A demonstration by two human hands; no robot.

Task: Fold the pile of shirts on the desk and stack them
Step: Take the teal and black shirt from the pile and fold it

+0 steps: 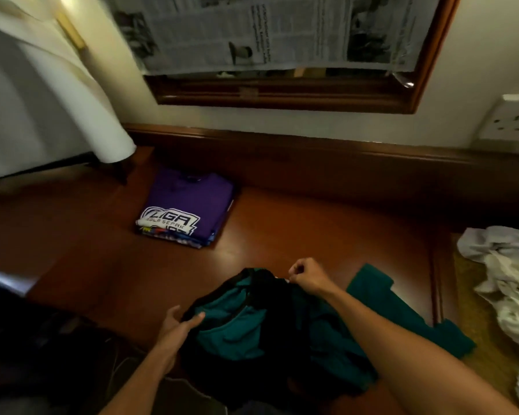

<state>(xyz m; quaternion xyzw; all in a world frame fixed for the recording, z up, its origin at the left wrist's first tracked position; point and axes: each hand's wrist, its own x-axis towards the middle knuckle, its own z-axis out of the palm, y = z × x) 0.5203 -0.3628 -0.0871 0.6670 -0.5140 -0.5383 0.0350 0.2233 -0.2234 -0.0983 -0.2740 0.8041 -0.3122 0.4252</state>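
Right hand (307, 277) pinches teal shirt (240, 324) at 12 | left hand (177, 324) grips its 9 edge — spread flat on bench (312, 229) first | stack (183, 208) waits at 11

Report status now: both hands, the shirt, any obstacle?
Right hand pinches teal-black shirt at top edge; left hand holds its left side. Shirt bunched, unfolded. Purple stack beyond, path free.
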